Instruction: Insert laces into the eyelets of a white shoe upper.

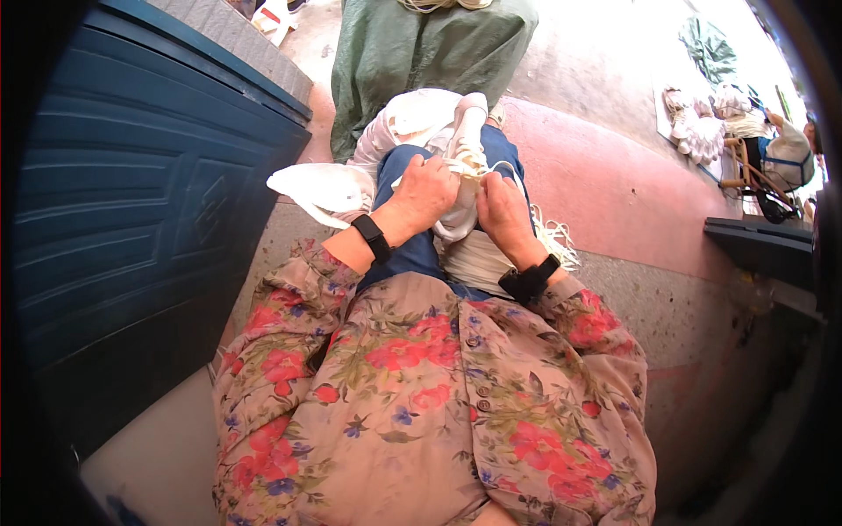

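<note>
A white shoe [467, 153] lies over my blue-trousered knees, with pale laces [474, 174] across its upper part. My left hand [427, 190] is closed at the left side of the laces, its fingertips pinched and partly hidden. Opposite it, my right hand [506, 213] pinches a white shoelace [503, 165], which loops up beside the fingers. Another white shoe [320, 188] rests on its side to the left of my knee. Further white shoe parts [417, 116] are heaped above the knees, their outlines running together.
A green sack [430, 53] stands just beyond my knees. Loose white laces [554, 238] hang by my right thigh. A dark blue panelled door [158, 167] stands close on the left. At the far right a seated person [787, 156] sits near piled white shoes [699, 131].
</note>
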Demonstrator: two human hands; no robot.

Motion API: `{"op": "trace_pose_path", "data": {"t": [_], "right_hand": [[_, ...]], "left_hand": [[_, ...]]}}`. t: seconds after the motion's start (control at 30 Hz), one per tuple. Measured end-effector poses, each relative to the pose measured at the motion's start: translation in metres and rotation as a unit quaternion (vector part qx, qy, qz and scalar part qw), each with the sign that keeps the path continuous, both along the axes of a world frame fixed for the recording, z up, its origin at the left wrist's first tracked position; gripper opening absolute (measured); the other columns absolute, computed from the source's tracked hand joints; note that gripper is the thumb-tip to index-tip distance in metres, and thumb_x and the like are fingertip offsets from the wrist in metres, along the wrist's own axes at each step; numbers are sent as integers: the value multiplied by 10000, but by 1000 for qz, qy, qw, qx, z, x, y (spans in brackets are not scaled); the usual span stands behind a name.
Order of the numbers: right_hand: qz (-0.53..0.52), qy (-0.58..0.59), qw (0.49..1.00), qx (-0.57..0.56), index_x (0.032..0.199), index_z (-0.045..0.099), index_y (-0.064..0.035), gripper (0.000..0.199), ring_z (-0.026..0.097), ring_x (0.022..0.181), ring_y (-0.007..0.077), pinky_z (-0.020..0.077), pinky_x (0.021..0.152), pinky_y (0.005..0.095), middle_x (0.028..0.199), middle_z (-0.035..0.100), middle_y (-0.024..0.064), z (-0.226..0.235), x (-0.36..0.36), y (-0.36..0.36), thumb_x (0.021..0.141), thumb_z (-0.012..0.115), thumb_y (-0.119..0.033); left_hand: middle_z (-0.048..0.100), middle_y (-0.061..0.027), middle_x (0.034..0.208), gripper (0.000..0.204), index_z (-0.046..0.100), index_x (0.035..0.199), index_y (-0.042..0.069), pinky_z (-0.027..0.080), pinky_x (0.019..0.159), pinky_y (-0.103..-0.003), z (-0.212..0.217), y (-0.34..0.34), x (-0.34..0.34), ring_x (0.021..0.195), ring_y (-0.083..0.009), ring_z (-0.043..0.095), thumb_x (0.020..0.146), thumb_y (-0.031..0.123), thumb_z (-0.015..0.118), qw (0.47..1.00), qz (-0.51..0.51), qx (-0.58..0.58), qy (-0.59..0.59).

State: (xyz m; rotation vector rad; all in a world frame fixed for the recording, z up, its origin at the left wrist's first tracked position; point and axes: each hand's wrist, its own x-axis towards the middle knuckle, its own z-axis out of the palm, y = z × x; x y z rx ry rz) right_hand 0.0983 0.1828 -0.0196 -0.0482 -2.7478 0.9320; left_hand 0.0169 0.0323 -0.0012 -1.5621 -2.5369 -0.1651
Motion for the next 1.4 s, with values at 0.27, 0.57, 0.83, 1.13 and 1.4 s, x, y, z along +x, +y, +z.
{"op": "trace_pose_path", "data": {"t": [0.27,0.57,0.83,1.13,1.4], "right_hand": [[47,28,999,0,781,447,-31,103,493,690,306,396,617,396,682,516,135,-1,3,7,712,523,-43],[47,24,998,-28,764,454,-36,81,498,674,305,399,608,393,666,517,125,-5,2,9,720,521,-40],[25,-6,999,-41,771,472,-40,84,518,687,313,416,610,407,675,533,137,-1,-2,8,716,535,-48],[95,-54,990,93,778,548,-64,81,550,718,286,429,607,390,690,564,111,-11,-16,15,699,536,-75],[146,-25,949,280,654,589,-122,30,479,848,204,360,679,339,809,525,51,3,-24,8,634,574,-105]], "left_hand": [[550,-21,666,68,558,686,89,376,595,-326,7,7,-4,723,-180,520,655,147,539,997,-5,-65,-39],[576,-125,653,123,581,692,37,416,590,-405,-2,4,-14,691,-296,544,709,152,539,965,88,-17,-248],[542,-133,626,181,550,656,33,418,616,-404,-2,-7,13,654,-302,512,732,194,580,980,144,99,-98],[535,-50,741,74,573,704,76,377,635,-338,6,5,6,788,-217,494,683,139,540,992,62,108,22],[526,-51,746,42,551,660,66,398,635,-311,3,13,-8,796,-209,501,656,108,551,998,-42,49,-28]]}}
